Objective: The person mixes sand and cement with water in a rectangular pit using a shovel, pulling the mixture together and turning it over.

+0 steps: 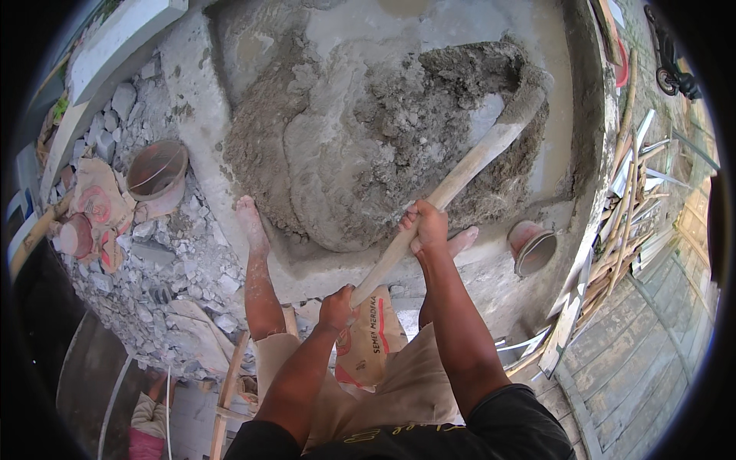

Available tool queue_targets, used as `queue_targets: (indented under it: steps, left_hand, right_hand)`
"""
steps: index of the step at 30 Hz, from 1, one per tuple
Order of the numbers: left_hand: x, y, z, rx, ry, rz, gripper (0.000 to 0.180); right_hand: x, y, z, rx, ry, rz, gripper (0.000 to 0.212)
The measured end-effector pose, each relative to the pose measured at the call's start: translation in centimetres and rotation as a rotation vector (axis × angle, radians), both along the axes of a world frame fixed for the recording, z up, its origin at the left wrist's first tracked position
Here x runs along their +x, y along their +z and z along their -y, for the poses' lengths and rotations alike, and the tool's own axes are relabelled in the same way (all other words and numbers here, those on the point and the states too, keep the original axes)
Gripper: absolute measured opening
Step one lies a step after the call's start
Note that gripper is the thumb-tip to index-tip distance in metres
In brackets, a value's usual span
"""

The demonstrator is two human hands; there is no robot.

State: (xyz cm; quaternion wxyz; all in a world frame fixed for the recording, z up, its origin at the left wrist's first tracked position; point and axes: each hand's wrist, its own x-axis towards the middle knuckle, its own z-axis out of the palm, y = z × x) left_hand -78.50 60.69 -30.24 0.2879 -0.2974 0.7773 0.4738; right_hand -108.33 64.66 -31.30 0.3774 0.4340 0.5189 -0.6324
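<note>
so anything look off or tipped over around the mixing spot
Yes. A reddish bucket lies tipped on its side at the slab's right edge, mouth open. Another reddish bucket sits tilted on the rubble to the left. Both hands, left hand and right hand, grip the wooden handle.

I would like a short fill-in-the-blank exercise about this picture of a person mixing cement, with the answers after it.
1. Both hands grip one long ____ handle.
2. The right hand holds it ____ the tool's head than the left hand.
3. The tool's head is buried in a grey pile of wet ____.
4. The person's feet are ____.

Missing words: wooden; nearer; mortar; bare
</note>
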Motion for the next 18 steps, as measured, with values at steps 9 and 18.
queue_targets:
  steps: [9,18]
  left_hand:
    - [-0.6,-0.8,-0.8,-0.031,-0.027,-0.039,0.039]
    - [-3.8,0.1,-1.3,0.048,0.012,0.016,0.038]
  right_hand:
    - [-0.6,2.2,-1.3,-0.193,-0.032,-0.051,0.009]
    - [-3.5,0.9,-1.7,0.037,0.007,0.000,0.009]
